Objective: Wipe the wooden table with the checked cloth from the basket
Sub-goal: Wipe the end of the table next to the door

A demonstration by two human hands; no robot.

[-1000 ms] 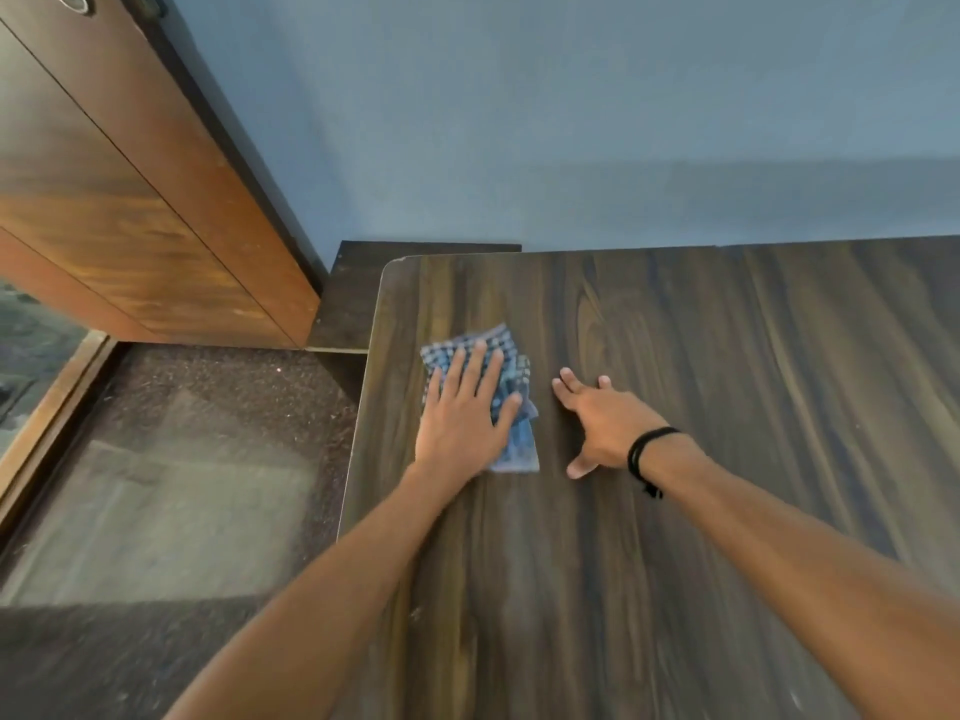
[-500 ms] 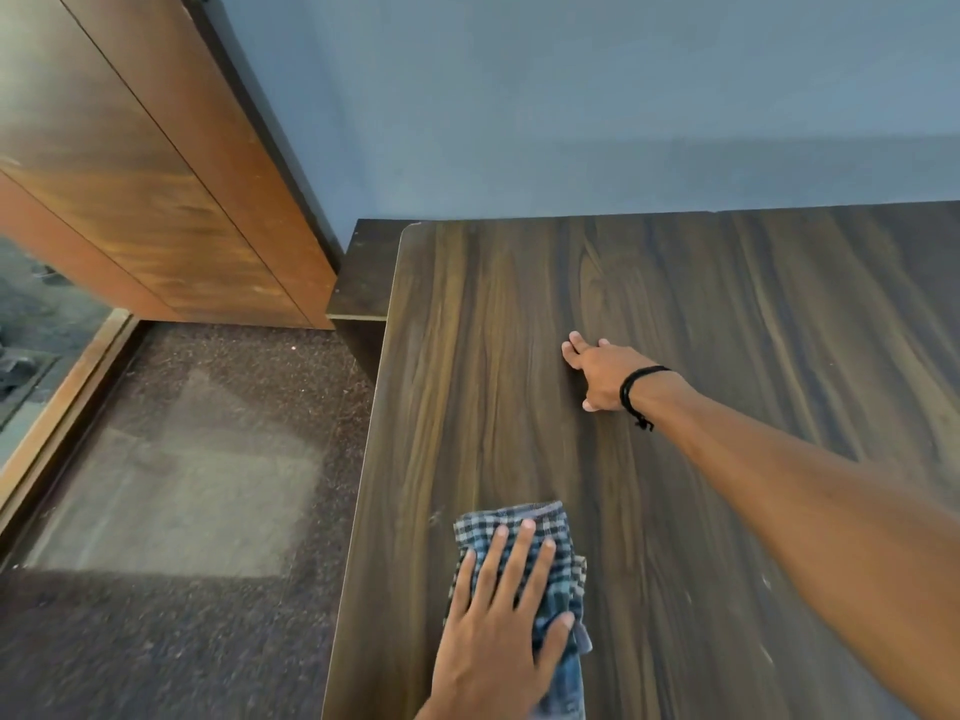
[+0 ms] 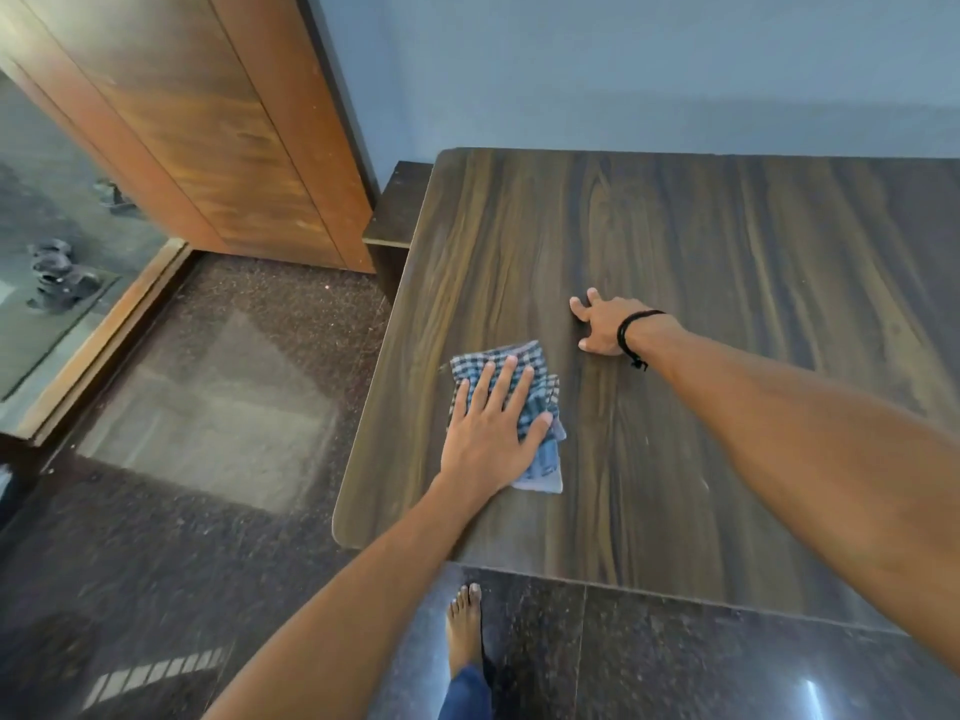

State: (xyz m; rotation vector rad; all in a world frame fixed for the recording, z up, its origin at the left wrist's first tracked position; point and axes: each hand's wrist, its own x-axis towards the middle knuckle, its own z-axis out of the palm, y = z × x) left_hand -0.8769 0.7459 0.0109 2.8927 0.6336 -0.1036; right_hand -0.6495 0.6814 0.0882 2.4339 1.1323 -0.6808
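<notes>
The blue and white checked cloth (image 3: 540, 407) lies folded on the dark wooden table (image 3: 727, 252), near its left edge. My left hand (image 3: 491, 433) presses flat on the cloth with straight, spread fingers. My right hand (image 3: 602, 324) rests on the bare tabletop a little beyond and to the right of the cloth, fingers bent against the wood, with a black band on the wrist. It holds nothing. The basket is not in view.
A brown wooden cabinet (image 3: 218, 127) stands to the left against the blue wall. A low dark shelf (image 3: 400, 205) sits between cabinet and table. The floor is dark stone; my bare foot (image 3: 465, 626) stands by the table's near edge. Sandals (image 3: 57, 272) lie far left.
My left hand drew the cloth toward me along the table's left side, then pushed it back away from me. My right hand stayed on the tabletop. The camera view pulled back.
</notes>
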